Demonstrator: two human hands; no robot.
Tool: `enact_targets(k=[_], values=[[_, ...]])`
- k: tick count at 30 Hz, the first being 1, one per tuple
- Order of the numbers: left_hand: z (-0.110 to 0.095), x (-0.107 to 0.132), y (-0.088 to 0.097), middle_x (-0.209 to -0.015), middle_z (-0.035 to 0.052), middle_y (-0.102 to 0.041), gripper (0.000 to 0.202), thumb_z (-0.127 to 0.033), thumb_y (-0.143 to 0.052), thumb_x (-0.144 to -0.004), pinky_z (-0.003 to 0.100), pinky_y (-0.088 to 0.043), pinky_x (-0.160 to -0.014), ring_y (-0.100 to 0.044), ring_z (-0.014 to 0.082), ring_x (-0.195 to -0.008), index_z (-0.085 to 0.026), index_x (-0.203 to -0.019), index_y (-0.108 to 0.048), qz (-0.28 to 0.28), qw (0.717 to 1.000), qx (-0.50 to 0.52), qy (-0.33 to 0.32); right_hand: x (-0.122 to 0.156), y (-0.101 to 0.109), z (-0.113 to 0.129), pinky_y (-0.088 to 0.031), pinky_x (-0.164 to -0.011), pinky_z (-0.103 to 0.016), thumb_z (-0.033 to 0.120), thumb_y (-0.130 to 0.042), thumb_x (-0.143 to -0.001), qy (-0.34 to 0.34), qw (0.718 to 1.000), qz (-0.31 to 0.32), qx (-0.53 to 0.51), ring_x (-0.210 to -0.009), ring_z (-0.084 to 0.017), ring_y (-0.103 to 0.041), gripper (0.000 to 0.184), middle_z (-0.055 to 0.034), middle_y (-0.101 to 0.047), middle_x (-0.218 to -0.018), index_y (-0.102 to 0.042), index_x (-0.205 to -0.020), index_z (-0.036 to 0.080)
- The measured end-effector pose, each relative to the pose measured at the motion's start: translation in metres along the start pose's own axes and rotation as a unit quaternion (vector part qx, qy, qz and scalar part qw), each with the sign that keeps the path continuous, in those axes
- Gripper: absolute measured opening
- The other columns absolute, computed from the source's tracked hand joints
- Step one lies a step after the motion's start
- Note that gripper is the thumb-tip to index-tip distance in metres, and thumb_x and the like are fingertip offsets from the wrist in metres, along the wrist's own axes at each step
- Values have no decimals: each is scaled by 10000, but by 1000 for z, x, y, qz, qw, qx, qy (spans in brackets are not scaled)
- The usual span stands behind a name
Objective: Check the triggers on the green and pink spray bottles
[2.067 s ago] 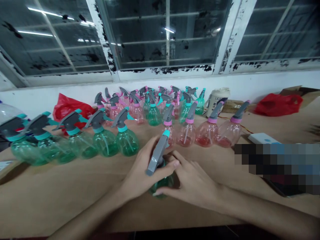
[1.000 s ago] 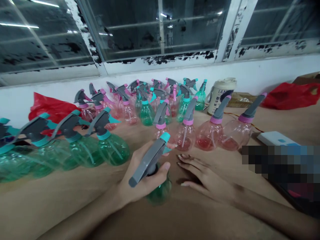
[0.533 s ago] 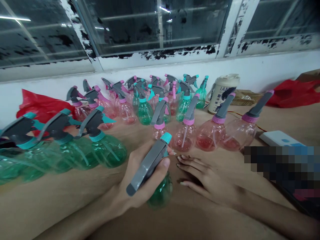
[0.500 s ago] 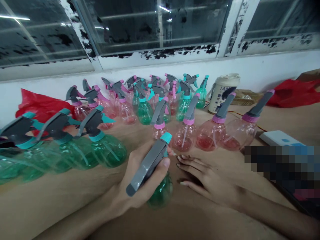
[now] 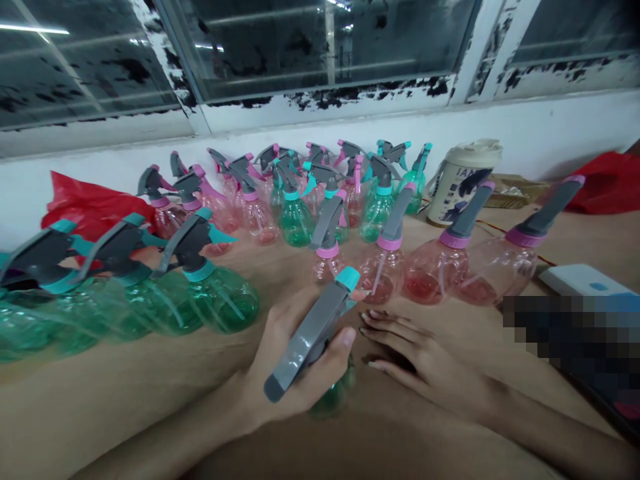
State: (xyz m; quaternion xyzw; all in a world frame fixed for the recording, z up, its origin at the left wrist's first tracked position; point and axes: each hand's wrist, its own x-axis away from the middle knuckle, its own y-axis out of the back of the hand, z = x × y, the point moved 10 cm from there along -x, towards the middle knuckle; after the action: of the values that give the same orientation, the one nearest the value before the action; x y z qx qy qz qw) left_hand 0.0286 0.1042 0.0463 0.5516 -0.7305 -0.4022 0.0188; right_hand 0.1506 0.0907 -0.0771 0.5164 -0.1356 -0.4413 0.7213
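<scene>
My left hand (image 5: 295,360) is wrapped round the neck of a green spray bottle (image 5: 336,393) with a grey and turquoise trigger head (image 5: 313,340). The hand hides much of the bottle's upper body. Just right of it, my right hand (image 5: 423,350) rests palm down near the tabletop, fingers stretched out and holding nothing. Pink spray bottles (image 5: 434,275) stand in a row beyond my hands. To the left, a row of green spray bottles (image 5: 223,300) has grey heads with turquoise nozzles and collars.
More pink and green spray bottles (image 5: 296,220) crowd along the wall. A lidded cup (image 5: 457,183) stands at the back right, near a cardboard piece (image 5: 515,191). Red plastic bags (image 5: 95,207) lie at both sides. A white and blue box (image 5: 580,280) sits at right, beside a blurred-out patch.
The camera view has shifted a little, so most things appear farther right. My left hand still grips the green spray bottle, and my right hand stays flat beside it.
</scene>
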Motion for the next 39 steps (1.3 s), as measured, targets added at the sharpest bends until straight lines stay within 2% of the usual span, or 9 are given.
enact_targets(k=[3, 7, 14, 17, 24, 30, 34, 39], values=[[-2, 1, -5, -634, -7, -569, 68, -264, -514, -759, 328, -509, -576, -560, 187, -561, -271, -812, -557, 15, 1000, -15, -19, 1, -1, -2, -378, -1035, -453, 403, -473, -892, -8, 1000, 7, -5, -1268, -217, -406, 427, -51, -519, -1328, -485, -1279, 223], [-3, 1, -5, -638, -6, -554, 33, -218, -551, -747, 323, -501, -573, -573, 185, -583, -231, -763, -525, 2, 999, -13, -35, 2, -1, -4, -375, -1041, -433, 397, -475, -891, -15, 1000, 10, -10, -1268, -210, -406, 431, -51, -514, -1333, -482, -1284, 221], [-10, 3, -7, -873, 21, -599, 275, -100, -568, -718, 301, -504, -710, -601, 169, -771, -190, -969, -502, -7, 995, 11, -103, 3, -4, -7, -346, -1062, -408, 402, -469, -893, -22, 999, 23, -4, -1288, -198, -375, 443, -34, -478, -1367, -471, -1299, 224], [-8, 4, -8, -901, 15, -601, 335, -79, -580, -712, 284, -502, -727, -605, 162, -800, -193, -1017, -500, 2, 995, 14, -94, 4, -5, -7, -340, -1067, -399, 402, -463, -896, -23, 999, 25, 0, -1292, -193, -368, 457, -28, -470, -1373, -450, -1316, 223], [-10, 4, -3, -711, -10, -546, 117, -143, -504, -775, 292, -493, -615, -579, 160, -642, -225, -855, -525, -7, 998, 14, -62, 4, -6, -7, -337, -1068, -423, 392, -471, -895, -7, 1000, 22, 5, -1291, -199, -370, 471, -17, -464, -1378, -414, -1340, 249], [-10, 3, -6, -746, -21, -588, 212, -168, -503, -798, 259, -509, -571, -570, 123, -561, -237, -997, -529, 21, 998, 41, -52, 5, -5, -8, -346, -1062, -420, 382, -480, -891, -9, 1000, 16, 4, -1286, -203, -378, 452, -26, -473, -1371, -443, -1320, 245], [-9, 3, -5, -758, -10, -592, 137, -166, -504, -790, 277, -517, -629, -596, 140, -643, -219, -914, -529, 23, 998, 43, -45, 6, -6, -8, -352, -1056, -427, 378, -493, -885, -5, 1000, 14, 2, -1275, -206, -395, 445, -23, -481, -1364, -455, -1311, 256], [-7, 2, -5, -681, -28, -551, 54, -179, -488, -798, 253, -486, -551, -548, 124, -560, -227, -820, -499, 32, 999, 35, -26, 6, -4, -8, -364, -1050, -421, 373, -504, -879, -8, 1000, 2, 2, -1270, -205, -403, 454, -23, -489, -1357, -451, -1314, 250]])
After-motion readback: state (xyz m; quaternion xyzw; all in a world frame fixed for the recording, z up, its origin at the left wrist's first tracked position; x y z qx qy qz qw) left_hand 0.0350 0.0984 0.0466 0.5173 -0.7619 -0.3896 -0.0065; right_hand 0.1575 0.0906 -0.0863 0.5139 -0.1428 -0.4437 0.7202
